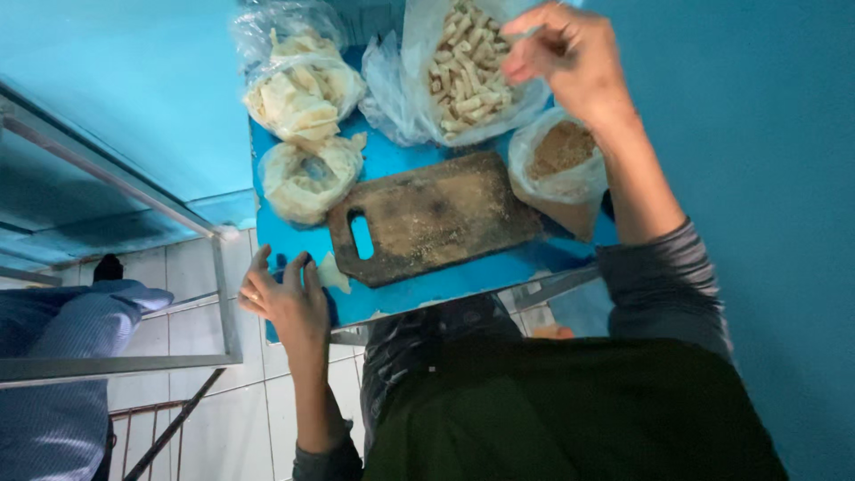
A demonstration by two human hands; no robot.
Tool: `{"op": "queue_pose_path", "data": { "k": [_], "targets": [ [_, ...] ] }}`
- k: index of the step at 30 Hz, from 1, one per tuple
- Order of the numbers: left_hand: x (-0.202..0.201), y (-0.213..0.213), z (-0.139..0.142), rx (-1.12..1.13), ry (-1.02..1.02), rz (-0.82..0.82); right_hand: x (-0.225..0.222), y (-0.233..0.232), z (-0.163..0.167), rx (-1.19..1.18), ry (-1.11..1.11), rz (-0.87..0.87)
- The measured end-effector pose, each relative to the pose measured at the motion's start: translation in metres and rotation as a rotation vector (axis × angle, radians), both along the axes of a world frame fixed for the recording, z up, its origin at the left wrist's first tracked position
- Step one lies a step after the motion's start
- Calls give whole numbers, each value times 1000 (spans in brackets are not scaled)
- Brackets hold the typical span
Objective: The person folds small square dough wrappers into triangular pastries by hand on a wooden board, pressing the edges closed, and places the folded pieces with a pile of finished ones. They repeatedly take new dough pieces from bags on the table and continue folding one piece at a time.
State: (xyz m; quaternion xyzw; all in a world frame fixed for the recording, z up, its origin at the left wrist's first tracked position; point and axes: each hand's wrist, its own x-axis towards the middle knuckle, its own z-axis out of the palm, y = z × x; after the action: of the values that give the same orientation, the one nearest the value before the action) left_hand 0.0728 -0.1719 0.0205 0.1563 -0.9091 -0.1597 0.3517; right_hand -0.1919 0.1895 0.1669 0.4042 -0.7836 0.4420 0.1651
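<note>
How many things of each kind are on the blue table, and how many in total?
Plastic bags of thin pale sheets: 2
Plastic bag of rolled pieces: 1
Plastic bag of brown crumbs: 1
Wooden cutting board: 1
Total: 5

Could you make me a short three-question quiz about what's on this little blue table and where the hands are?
1. True or false: the cutting board has something being chopped on it.
2. Which hand is at the bag of rolls? A) left B) right C) neither
3. What is the left hand resting on?

Key
1. False; it carries only crumbs.
2. B; the right hand is at the bag's open top.
3. The near edge of the blue table, beside the board's handle end.
</note>
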Motion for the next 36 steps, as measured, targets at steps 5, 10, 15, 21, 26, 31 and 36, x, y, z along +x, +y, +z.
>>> {"op": "queue_pose_path", "data": {
  "k": [5,10,15,21,26,31,36],
  "targets": [
    [-4,7,-1,1,22,78,-12,-46,-10,837,542,-508],
    [-5,6,8,42,54,79,-56,-181,4,500,121,283],
    [-5,3,15,78,69,52,-67,-286,-18,437,239,370],
    [-5,-1,19,91,34,47,-75,-317,-35,494,332,275],
    [-5,-4,19,94,52,36,-111,-295,-14,397,-308,366],
    [-5,-5,16,88,32,57,-74,-297,-41,470,133,376],
    [-4,-6,12,95,33,54,-58,-300,-48,615,317,208]
  ]
}}
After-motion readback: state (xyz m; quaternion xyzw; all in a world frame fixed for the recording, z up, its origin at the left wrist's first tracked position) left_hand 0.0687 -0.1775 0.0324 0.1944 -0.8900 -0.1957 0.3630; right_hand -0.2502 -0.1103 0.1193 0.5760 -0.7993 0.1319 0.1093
